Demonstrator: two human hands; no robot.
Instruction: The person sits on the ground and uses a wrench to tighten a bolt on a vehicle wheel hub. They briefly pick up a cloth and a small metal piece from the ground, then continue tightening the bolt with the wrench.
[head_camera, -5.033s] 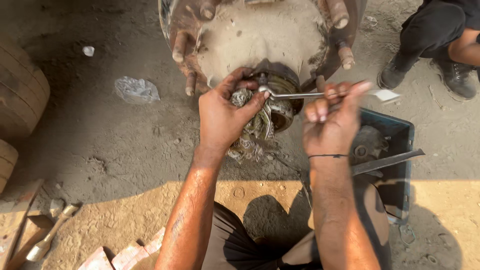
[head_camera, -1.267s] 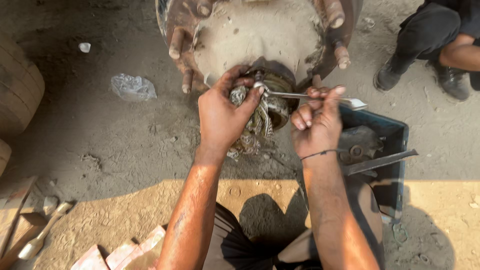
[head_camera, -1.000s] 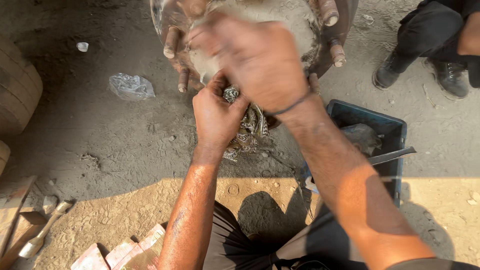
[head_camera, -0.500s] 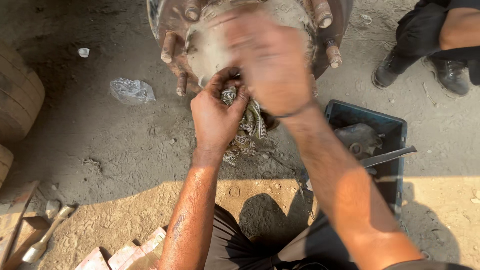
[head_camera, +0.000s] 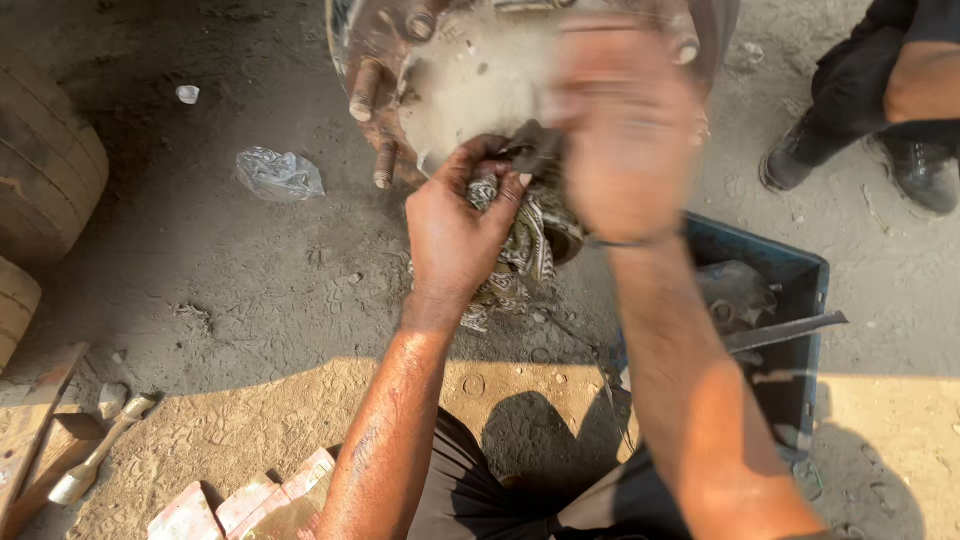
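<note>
Stacked tyres (head_camera: 40, 170) at the far left edge, a hammer (head_camera: 95, 460) lying on the dirt below, painted bricks (head_camera: 240, 505) near the bottom. Crumpled clear plastic (head_camera: 280, 175) on the ground further in. Left hand (head_camera: 455, 225) clamped on a patterned rag (head_camera: 525, 250), pressed against the lower edge of a dusty wheel hub (head_camera: 470, 80) with studs around its rim. Right hand (head_camera: 625, 130) raised over the hub beside the left, blurred; grip impossible to tell. Dark blue plastic crate (head_camera: 800, 300) just right of the forearm, holding metal parts and a flat bar (head_camera: 790, 330). Another person's black shoe (head_camera: 790, 165) at top right.
</note>
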